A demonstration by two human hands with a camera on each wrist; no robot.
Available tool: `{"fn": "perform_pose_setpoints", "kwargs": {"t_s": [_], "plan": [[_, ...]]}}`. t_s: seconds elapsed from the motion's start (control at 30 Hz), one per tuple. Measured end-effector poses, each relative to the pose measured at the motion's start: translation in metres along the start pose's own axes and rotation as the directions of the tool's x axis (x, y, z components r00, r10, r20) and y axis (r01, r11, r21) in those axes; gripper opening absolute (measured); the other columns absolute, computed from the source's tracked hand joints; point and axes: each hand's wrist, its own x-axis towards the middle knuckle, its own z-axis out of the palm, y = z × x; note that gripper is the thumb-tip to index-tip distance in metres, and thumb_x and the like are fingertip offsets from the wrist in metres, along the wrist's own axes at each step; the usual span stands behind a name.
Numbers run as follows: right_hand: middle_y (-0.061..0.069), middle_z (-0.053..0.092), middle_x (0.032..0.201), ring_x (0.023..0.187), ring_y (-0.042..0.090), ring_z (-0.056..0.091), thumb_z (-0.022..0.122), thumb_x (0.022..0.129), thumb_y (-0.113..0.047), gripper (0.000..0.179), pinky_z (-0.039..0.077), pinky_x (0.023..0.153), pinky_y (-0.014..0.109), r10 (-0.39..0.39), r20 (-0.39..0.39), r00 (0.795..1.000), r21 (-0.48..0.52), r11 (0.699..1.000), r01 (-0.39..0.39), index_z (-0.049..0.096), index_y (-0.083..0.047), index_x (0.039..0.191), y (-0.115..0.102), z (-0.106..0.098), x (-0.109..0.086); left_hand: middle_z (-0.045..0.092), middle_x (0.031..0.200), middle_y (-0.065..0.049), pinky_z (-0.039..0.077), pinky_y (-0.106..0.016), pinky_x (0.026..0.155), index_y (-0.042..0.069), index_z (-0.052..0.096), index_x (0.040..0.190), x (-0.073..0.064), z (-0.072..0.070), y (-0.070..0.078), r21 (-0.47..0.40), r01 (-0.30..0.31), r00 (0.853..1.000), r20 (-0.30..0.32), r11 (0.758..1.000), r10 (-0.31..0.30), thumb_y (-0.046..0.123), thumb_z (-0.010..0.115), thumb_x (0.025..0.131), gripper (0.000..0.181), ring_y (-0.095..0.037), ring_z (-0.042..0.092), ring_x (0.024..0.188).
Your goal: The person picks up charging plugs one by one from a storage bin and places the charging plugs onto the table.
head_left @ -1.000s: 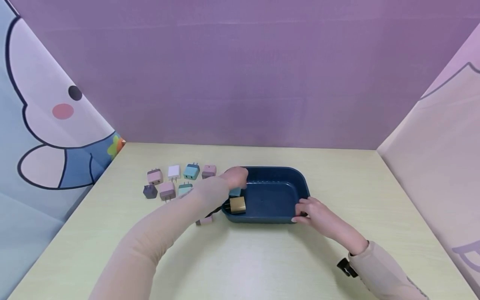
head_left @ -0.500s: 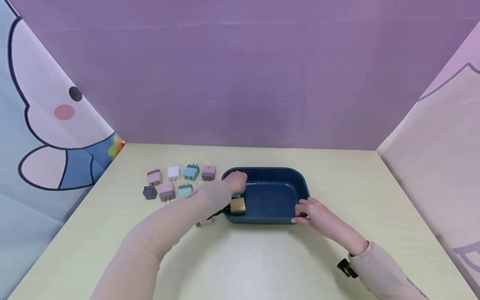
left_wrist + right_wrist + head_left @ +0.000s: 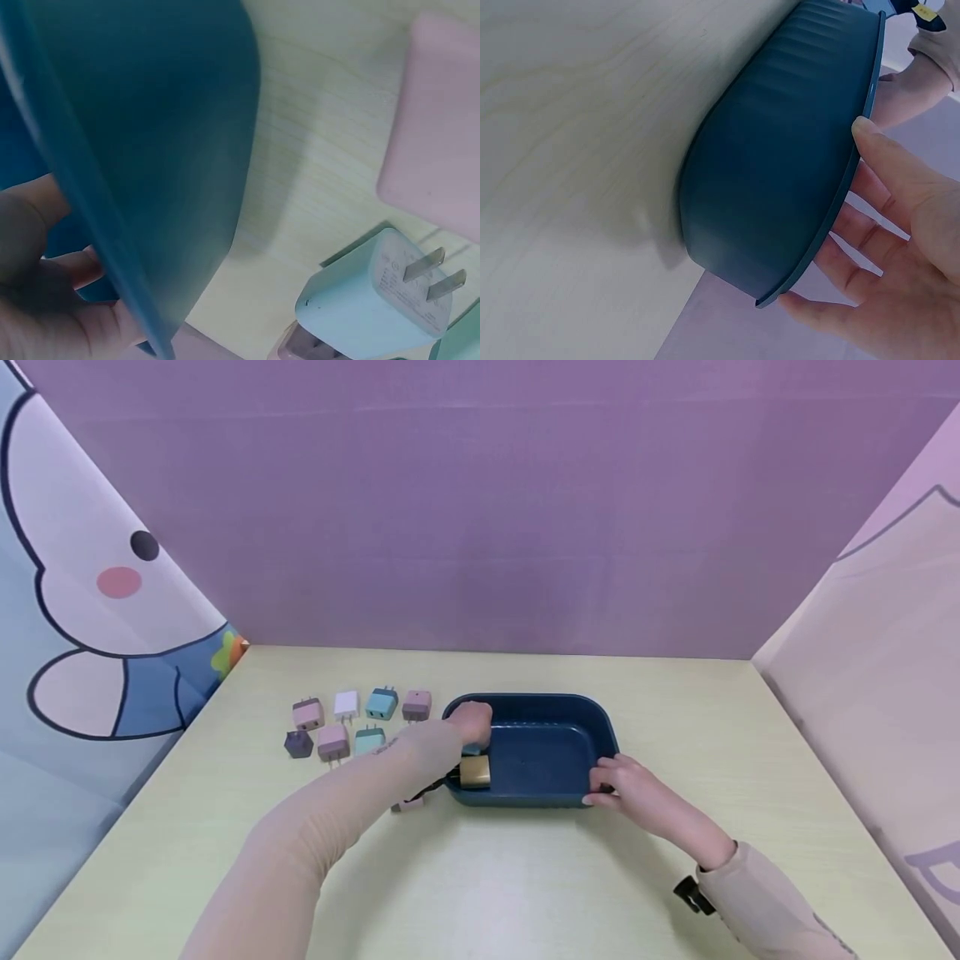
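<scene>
A dark blue plastic bin (image 3: 547,764) stands on the table. My left hand (image 3: 472,722) reaches over its left end and down inside; in the left wrist view, curled fingers (image 3: 79,266) show behind the rim, but the tips and anything between them are hidden. Just below that hand in the head view, a blue charger plug (image 3: 471,749) is partly covered. A gold charger plug (image 3: 475,772) lies in the bin's front left corner. My right hand (image 3: 633,789) grips the bin's front right corner, thumb and fingers at the rim in the right wrist view.
Left of the bin lie several charger plugs, among them a white one (image 3: 347,704), a teal one (image 3: 382,702), a pink one (image 3: 333,742) and a dark purple one (image 3: 298,743). Another pink plug (image 3: 409,805) sits partly behind the left forearm. A purple backdrop (image 3: 495,527) rises behind.
Over the last second my left hand has dropped slightly at the bin's back left corner, uncovering some of the rim there. The right hand stays where it was on the bin.
</scene>
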Motion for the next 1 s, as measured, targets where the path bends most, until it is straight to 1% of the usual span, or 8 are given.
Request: {"fn": "perform_pose_setpoints", "kwargs": {"t_s": [0.17,0.3,0.5,0.57,0.73,0.87,1.0], "plan": [[-0.013,0.041,0.065,0.061,0.005,0.035,0.069,0.074,-0.015,0.017,0.035,0.056,0.02,0.013,0.009,1.0,-0.001,1.0,-0.013,0.055,-0.016,0.066,0.001,0.001,0.0,0.041,0.07,-0.004,0.025,-0.026,0.052,0.004,0.053,0.082,-0.001,-0.003,0.0,-0.006,-0.014,1.0,-0.013,1.0,0.014,-0.003,0.054,0.08,0.008,-0.014,0.029,0.055],[-0.013,0.041,0.065,0.061,0.006,0.035,0.069,0.074,-0.014,0.017,0.034,0.055,0.021,0.004,0.003,1.0,-0.004,1.0,-0.004,0.054,-0.016,0.065,0.001,0.0,0.0,0.046,0.078,-0.006,0.026,-0.027,0.053,0.003,0.054,0.089,-0.001,-0.006,0.001,-0.02,-0.023,1.0,-0.011,1.0,0.023,-0.003,0.055,0.079,0.011,-0.015,0.031,0.057],[-0.012,0.043,0.066,0.061,0.006,0.036,0.069,0.074,-0.014,0.016,0.035,0.055,0.021,0.002,0.006,1.0,-0.002,1.0,-0.002,0.055,-0.016,0.066,0.0,-0.002,-0.001,0.051,0.085,-0.008,0.029,-0.028,0.055,0.003,0.054,0.092,-0.004,-0.01,0.003,-0.034,-0.023,1.0,-0.005,0.999,0.022,0.002,0.057,0.081,0.011,-0.016,0.037,0.063],[-0.012,0.043,0.066,0.061,0.006,0.036,0.069,0.074,-0.015,0.016,0.035,0.055,0.021,-0.003,0.005,1.0,-0.007,1.0,0.003,0.055,-0.016,0.066,0.0,-0.002,0.0,0.052,0.086,-0.008,0.03,-0.028,0.056,0.004,0.054,0.092,-0.006,-0.011,0.004,-0.04,-0.019,1.0,-0.004,0.999,0.019,0.003,0.057,0.082,0.01,-0.017,0.038,0.065],[-0.013,0.042,0.065,0.061,0.005,0.035,0.07,0.073,-0.015,0.018,0.034,0.055,0.021,-0.022,-0.006,1.0,-0.018,1.0,0.021,0.054,-0.016,0.065,0.002,0.001,0.0,0.052,0.083,-0.007,0.032,-0.028,0.055,0.005,0.054,0.088,-0.009,-0.014,0.006,-0.032,-0.013,1.0,-0.026,0.999,0.012,0.004,0.058,0.082,0.007,-0.017,0.039,0.064],[-0.013,0.041,0.065,0.061,0.005,0.035,0.07,0.073,-0.015,0.018,0.034,0.055,0.02,-0.011,-0.002,1.0,-0.017,1.0,0.011,0.053,-0.017,0.065,0.003,0.002,0.0,0.052,0.081,-0.007,0.034,-0.027,0.055,0.004,0.055,0.088,-0.011,-0.017,0.006,-0.034,-0.026,0.998,-0.053,0.999,0.024,0.003,0.059,0.081,0.009,-0.016,0.041,0.064],[-0.013,0.04,0.065,0.061,0.005,0.035,0.069,0.074,-0.015,0.018,0.034,0.056,0.02,0.001,0.008,1.0,-0.015,1.0,-0.001,0.053,-0.017,0.065,0.003,0.003,0.0,0.054,0.081,-0.006,0.038,-0.026,0.056,0.004,0.055,0.088,-0.011,-0.019,0.006,-0.023,-0.042,0.997,-0.065,0.999,0.041,0.005,0.061,0.08,0.01,-0.016,0.044,0.065]]}}
